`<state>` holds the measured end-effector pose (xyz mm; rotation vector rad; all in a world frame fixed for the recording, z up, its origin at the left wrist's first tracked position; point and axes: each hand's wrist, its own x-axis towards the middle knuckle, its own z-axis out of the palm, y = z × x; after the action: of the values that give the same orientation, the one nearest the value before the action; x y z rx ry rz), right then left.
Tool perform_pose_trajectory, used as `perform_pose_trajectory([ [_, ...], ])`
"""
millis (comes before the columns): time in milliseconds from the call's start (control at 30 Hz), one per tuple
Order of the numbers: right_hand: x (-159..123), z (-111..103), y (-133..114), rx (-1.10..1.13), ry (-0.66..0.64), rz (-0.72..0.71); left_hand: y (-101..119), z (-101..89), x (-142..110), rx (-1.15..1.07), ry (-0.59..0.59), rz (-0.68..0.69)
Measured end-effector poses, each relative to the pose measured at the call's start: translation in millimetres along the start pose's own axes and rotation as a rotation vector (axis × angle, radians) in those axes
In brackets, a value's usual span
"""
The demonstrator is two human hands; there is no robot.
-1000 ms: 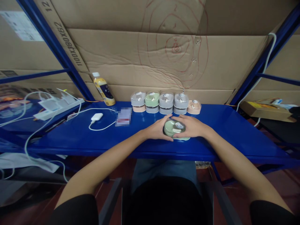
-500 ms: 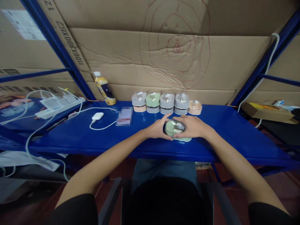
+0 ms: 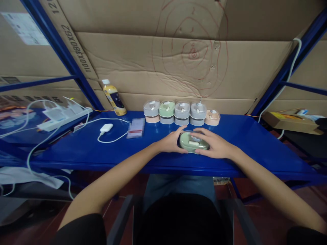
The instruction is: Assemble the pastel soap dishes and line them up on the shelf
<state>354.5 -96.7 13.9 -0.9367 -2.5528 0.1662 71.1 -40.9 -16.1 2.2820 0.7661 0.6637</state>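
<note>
A small green oval box point(image 3: 187, 147) with a clear domed lid sits on the blue table in front of me. On its top show a white bar and a round sticker, partly covered by fingers. My left hand point(image 3: 172, 140) curves around the box's left end, thumb low at the front and fingers behind. Across the right end lies my right hand point(image 3: 216, 143), its fingers over the lid and its thumb at the front edge. Both hands are closed on the same box.
At the back stand stacks of similar boxes, grey over peach point(image 3: 151, 109), green over grey point(image 3: 167, 110) and grey ones point(image 3: 182, 111), beside a single peach box point(image 3: 212, 117). Leftward are a yellow bottle point(image 3: 114, 97), a white charger point(image 3: 106, 128) with cable and a blurred-out item point(image 3: 136, 128).
The green top with its clear lid has gone from lying askew to sitting in line with the base. My right hand has slid rightward; my left has barely moved.
</note>
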Motion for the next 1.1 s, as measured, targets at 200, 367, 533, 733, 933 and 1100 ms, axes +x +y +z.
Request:
perform_pose_trajectory([
  [200,-62,-14,-1,-0.144,-0.016,0.168,5,0.4,-2,0.045,-0.036,-0.043],
  [367,-119,-40,33,-0.335,0.054,0.501,3,-0.1,-2,0.080,-0.016,-0.047],
  [533,-122,-59,106,-0.420,0.120,0.862,2,0.0,0,0.120,-0.021,-0.043],
  [733,-49,-66,174,-0.304,0.168,1.115,5,-1.8,0,0.134,-0.042,-0.057],
  [933,-13,-52,191,-0.280,0.210,1.137,3,-2.3,-1,0.141,-0.043,-0.033],
  [1100,-17,-46,182,-0.279,0.224,1.076,2,-2.7,-1,0.121,-0.044,-0.038],
])
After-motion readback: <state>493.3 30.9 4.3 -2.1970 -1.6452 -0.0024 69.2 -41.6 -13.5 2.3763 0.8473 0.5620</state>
